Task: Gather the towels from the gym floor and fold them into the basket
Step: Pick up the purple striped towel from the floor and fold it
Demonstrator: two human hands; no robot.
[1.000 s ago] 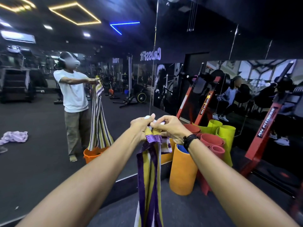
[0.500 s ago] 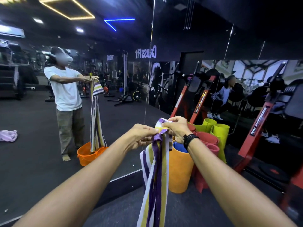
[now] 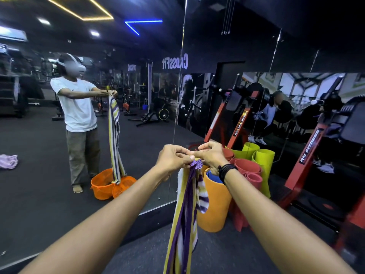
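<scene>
Striped towel (image 3: 184, 220) top edge between pinching left hand (image 3: 172, 158) and right hand (image 3: 210, 155)

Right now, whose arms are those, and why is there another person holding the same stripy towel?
The arms belong to one person wearing a camera on their head, so you see what they see. Their left hand and right hand pinch the top of a striped towel that hangs down. The other person is their reflection in a big wall mirror. In the mirror you also see an orange basket and a purple towel on the floor. Rolled mats stand beside the mirror.
</scene>
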